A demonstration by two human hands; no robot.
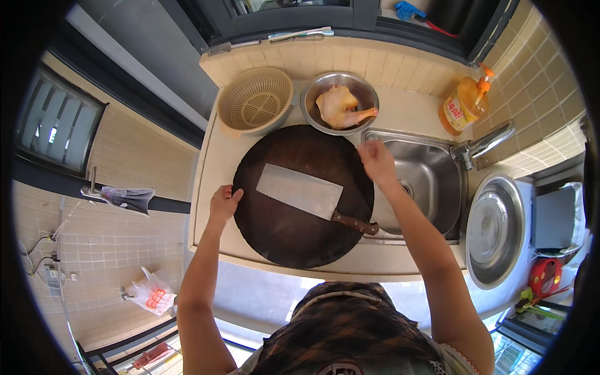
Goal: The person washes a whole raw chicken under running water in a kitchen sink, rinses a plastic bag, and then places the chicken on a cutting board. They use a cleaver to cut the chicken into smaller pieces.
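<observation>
A round dark wooden chopping board (290, 243) lies on the counter before me. Across it rests a cleaver (300, 190), its broad blade to the left and its riveted wooden handle at the lower right, near the rim. My left hand (224, 206) is at the board's left edge, thumb over the rim and fingers along the outside. At the upper right rim, beside the sink corner, is my right hand (378, 161), blurred and with curled fingers; its fingertips are unclear. Behind the board, a raw chicken leg (338, 107) sits in a steel bowl (310, 117).
A beige plastic colander (255, 101) stands behind the board on the left. To the right are a steel sink (431, 187), a faucet (487, 140) and an orange pump bottle (461, 110). Farther right lies a wide steel basin (496, 229).
</observation>
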